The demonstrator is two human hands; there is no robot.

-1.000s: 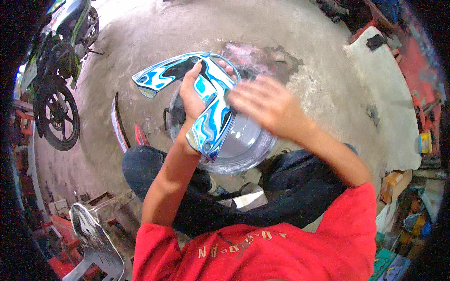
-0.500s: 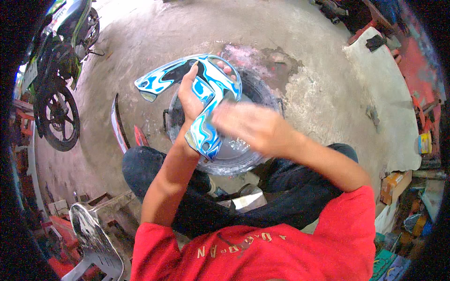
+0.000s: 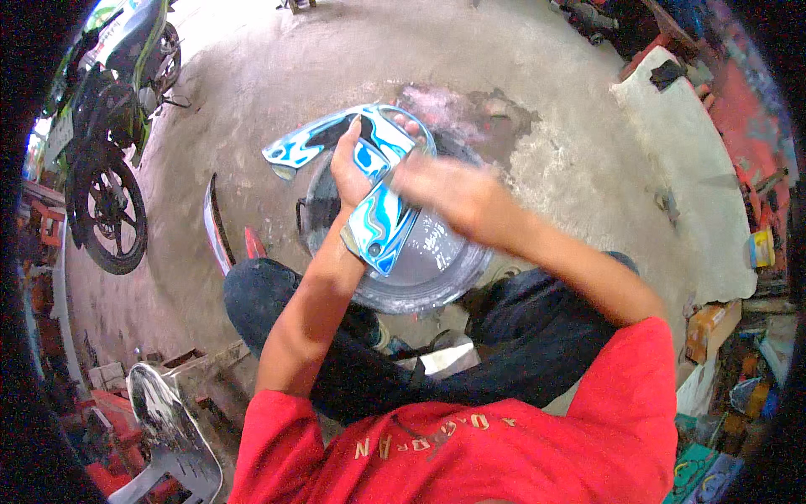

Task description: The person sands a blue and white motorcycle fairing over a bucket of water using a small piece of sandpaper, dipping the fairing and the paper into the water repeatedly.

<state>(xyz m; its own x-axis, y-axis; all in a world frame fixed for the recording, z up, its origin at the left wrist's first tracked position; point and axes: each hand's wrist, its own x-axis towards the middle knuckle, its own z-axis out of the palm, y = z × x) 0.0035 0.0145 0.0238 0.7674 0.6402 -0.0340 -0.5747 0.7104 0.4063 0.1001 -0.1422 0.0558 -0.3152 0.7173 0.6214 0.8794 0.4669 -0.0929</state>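
Note:
My left hand (image 3: 353, 168) grips a glossy, angled panel (image 3: 382, 231) with blue, white and black swirls; its thumb lies on the face and some fingertips show beyond the far edge. My right hand (image 3: 453, 197) is across the middle of the panel, fingers bent and blurred by motion; I cannot make out whether anything is under them. Below both hands a round basin (image 3: 420, 300) of grey water stands between my crossed legs. A long curved strip (image 3: 217, 223) and a red piece (image 3: 253, 245) lie left of the basin.
A motorcycle (image 3: 117, 218) stands at the left, a worn plastic chair (image 3: 151, 412) at the lower left. At the right are a pale slab (image 3: 697, 185), a yellow container (image 3: 760, 248), a cardboard box (image 3: 705, 336) and clutter along the edge.
My left hand and the panel have shifted slightly right, the panel's lower end a little up. My right hand has swept left, then slightly up, over the panel, blurred throughout.

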